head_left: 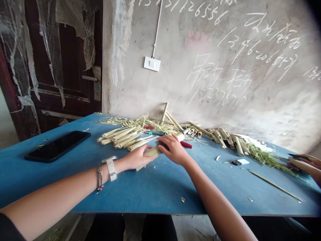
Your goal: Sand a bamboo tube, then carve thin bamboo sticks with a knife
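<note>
Pale bamboo-like piece (pixel 153 152) lies slanted across the middle of the blue table, between my hands. My left hand (pixel 137 157), with a watch and a bracelet at the wrist, is wrapped round its lower end. Fingers of my right hand (pixel 173 148) curl over its upper part; a dark object shows under them, too hidden to name. Just behind are a bundle of pale split stalks (pixel 122 136) and a dark red handle (pixel 186 144).
A black phone (pixel 58 146) lies at the left on the blue table (pixel 155 197). Thin shavings (pixel 140 122) and cut tubes (pixel 220 136) line the wall side. Green strips (pixel 265 156) and another person's hands (pixel 307 164) are at the right.
</note>
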`<act>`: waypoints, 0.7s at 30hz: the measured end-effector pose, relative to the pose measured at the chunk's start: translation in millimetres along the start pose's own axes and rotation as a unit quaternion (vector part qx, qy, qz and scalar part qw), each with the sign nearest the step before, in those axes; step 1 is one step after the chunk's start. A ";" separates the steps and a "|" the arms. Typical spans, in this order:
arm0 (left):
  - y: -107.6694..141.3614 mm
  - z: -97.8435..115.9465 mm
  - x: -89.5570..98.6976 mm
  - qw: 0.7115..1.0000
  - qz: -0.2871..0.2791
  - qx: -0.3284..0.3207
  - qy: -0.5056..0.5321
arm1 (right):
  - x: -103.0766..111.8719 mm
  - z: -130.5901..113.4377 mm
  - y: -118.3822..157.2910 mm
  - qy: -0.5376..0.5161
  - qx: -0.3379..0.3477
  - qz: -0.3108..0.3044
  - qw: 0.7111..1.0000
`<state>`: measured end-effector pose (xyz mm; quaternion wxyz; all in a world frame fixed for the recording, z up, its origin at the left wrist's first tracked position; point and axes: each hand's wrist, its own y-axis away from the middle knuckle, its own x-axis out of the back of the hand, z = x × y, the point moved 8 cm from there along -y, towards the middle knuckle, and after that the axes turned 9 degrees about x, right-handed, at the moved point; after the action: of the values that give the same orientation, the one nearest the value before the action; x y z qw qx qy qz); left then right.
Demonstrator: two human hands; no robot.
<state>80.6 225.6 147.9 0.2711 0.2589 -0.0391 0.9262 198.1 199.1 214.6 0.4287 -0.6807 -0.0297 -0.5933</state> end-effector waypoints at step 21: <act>0.9 5.1 -2.5 0.999 -0.022 -0.003 0.048 | 10.9 -8.0 -1.8 0.101 0.029 0.041 0.994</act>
<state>84.3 222.6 151.2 0.2939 0.2141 -0.0227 0.9313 194.1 190.2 224.1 0.4728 -0.6055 0.0247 -0.6397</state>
